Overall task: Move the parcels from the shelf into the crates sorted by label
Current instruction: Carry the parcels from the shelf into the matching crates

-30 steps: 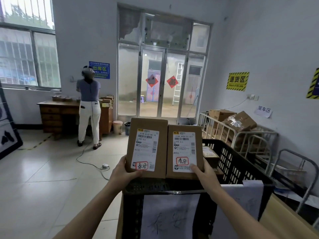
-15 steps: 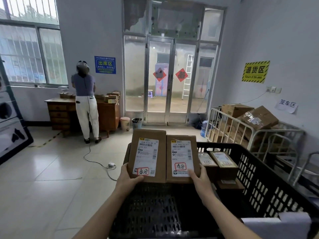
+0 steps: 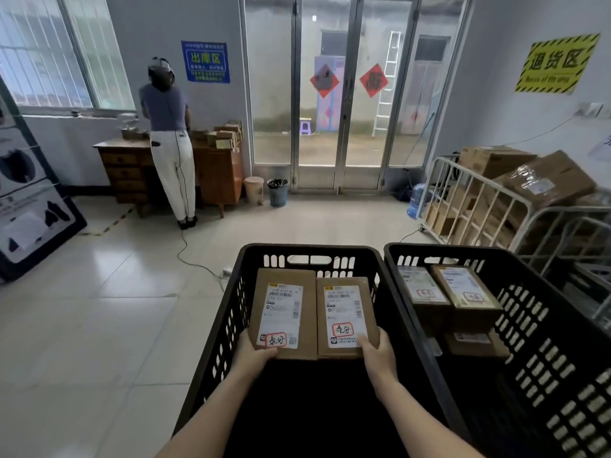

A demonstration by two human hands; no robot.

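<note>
Head view, foreground centre: left crate (image 3: 213, 342), black, slotted walls, open top. Contents: two brown parcels side by side, edges touching, inside the walls towards the far end; whether they rest on the crate's bottom cannot be told.

Left parcel (image 3: 284, 302): left hand (image 3: 253, 353) grasps its near corner, thumb on the white label. Right parcel (image 3: 344, 305): right hand (image 3: 378, 353) grasps its near right corner, thumb at the label's edge. Both labels bear a red-ringed handwritten mark.

Right crate (image 3: 545, 358), just beside the left crate: three labelled parcels (image 3: 463, 289) towards its far end, two on top, one lower.

Open room: near half of the left crate shows only dark interior; tiled floor (image 3: 99, 325) lies to the left.
</note>
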